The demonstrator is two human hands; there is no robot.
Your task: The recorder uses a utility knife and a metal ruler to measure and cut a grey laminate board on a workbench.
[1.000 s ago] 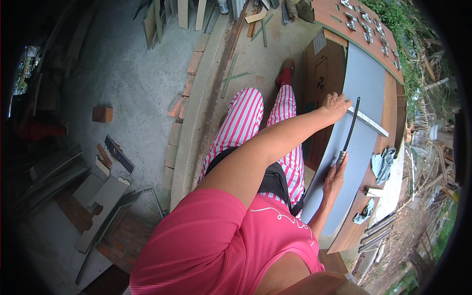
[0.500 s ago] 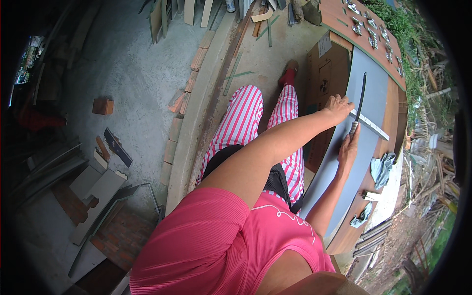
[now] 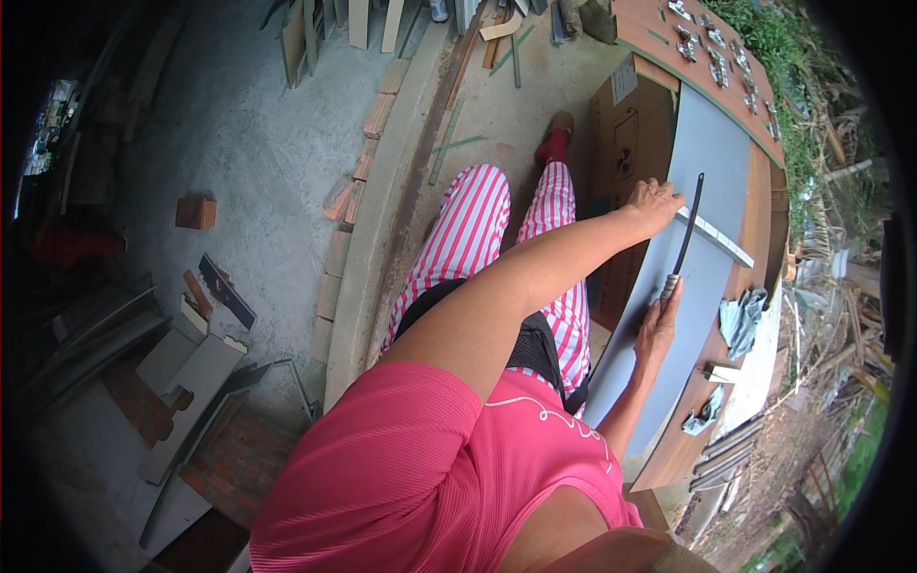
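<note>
A blue-grey sheet (image 3: 709, 143) lies over a brown board on the bench to my right. Across it runs a pale straight strip (image 3: 718, 239). My left hand (image 3: 654, 205), fingers bent and closed, grips the strip's near end at the sheet's edge. My right hand (image 3: 657, 320) is closed round the wrapped, light-coloured handle of a long thin dark blade (image 3: 690, 224). That blade lies over the sheet and crosses the strip, its tip pointing away from me. Whether its edge touches the sheet I cannot tell.
A cardboard box (image 3: 626, 143) stands under the bench's near side. Several metal hinges (image 3: 718, 67) sit on a reddish-brown board at the far end. A bluish cloth (image 3: 740, 323) lies on the bench's right edge. Offcut boards (image 3: 196, 401) and a brick (image 3: 196, 212) are on the floor left.
My right hand has drawn the blade back toward me along the sheet, past the strip. The left hand stays on the strip's end.
</note>
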